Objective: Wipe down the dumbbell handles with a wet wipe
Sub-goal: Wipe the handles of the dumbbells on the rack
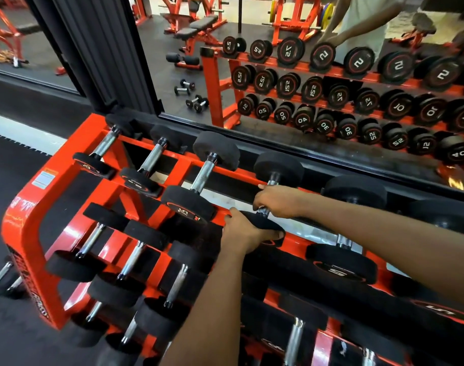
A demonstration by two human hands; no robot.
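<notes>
- mirror [178, 83]: running along the wall beyond both hands, reflecting the loaded rack and a person in a pale top.
- orange rack [33, 220]: spreading beneath both hands and far out to their left, carrying tiers of black-headed dumbbells with steel grips.
- dumbbell [278, 167], top tier: lying directly under the hands, far head sitting just beyond the right hand, near head [265, 224] sitting beneath the left (neighbour marked 15 [204, 178] resting just left of the left hand, another neighbour [354, 194] lying under the right forearm).
- left hand [248, 231]: gripping the near head from above, fingers and thumb curling round its rim.
- right hand [278, 200]: clenching round the handle [272, 180] between the two heads, just beyond the left hand; bare knurled steel showing at either end of the fist.
- wet wipe: not distinguishable; impossible to tell whether lying inside the right fist.
</notes>
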